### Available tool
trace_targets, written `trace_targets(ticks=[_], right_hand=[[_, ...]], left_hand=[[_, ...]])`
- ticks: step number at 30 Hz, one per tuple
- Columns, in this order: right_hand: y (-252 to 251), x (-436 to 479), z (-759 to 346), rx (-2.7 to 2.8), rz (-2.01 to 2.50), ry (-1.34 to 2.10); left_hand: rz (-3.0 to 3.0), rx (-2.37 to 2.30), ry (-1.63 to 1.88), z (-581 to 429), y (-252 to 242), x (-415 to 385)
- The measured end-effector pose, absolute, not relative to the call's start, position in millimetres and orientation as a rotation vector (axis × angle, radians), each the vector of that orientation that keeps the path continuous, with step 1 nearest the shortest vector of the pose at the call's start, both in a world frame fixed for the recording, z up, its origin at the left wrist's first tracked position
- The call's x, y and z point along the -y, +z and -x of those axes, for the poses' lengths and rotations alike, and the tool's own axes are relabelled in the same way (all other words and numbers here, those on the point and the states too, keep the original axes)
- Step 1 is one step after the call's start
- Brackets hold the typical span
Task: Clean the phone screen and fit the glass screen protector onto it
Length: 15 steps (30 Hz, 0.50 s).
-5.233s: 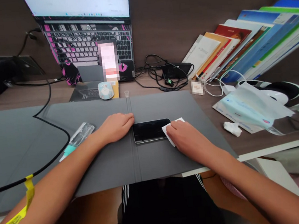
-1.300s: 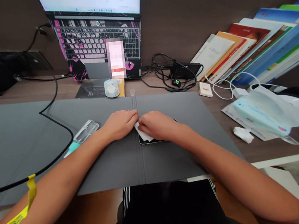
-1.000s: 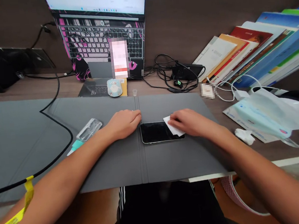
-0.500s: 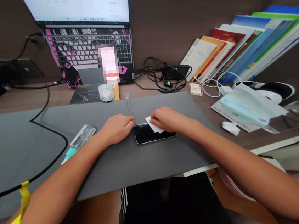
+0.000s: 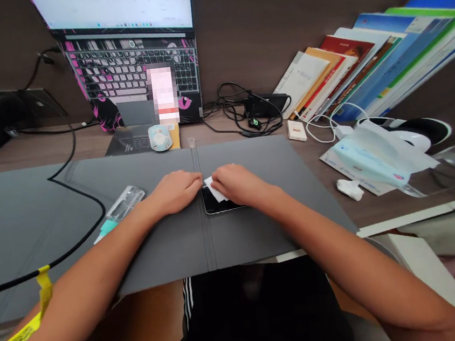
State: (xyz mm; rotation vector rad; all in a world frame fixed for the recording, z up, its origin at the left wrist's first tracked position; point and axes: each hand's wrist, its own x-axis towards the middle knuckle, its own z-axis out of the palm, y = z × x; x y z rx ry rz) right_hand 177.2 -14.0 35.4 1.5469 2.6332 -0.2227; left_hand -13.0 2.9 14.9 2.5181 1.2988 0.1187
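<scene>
A dark smartphone (image 5: 215, 207) lies flat on the grey desk mat, screen up. My right hand (image 5: 240, 184) is closed on a folded white wipe (image 5: 215, 189) and presses it on the left part of the screen, covering the phone's right part. My left hand (image 5: 177, 191) rests on the mat with its fingers drawn together, their tips against the phone's upper left corner. Beyond my left forearm lies a clear bottle (image 5: 126, 204) with a turquoise end.
A laptop (image 5: 131, 72) stands behind, with a mouse (image 5: 160, 138) before it. Books (image 5: 347, 71) lean at the right, near a tissue pack (image 5: 372, 158) and a crumpled tissue (image 5: 350, 189). A black cable (image 5: 88, 198) crosses the mat at the left.
My right hand has slid left across the screen with the wipe, toward my left hand. My left hand stays at the phone's corner.
</scene>
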Motion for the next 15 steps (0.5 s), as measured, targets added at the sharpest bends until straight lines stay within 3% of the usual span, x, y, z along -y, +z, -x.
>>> trace_targets(ticks=[8, 15], right_hand=[[35.0, 41.2, -246.2, -2.595, -1.688, -0.166], [22.5, 68.1, -222.5, -2.729, -1.672, -0.163]], left_hand=[[-2.525, -1.244, 0.186, 13.1, 15.3, -1.6], [-2.535, -1.144, 0.183, 10.7, 14.6, 0.9]])
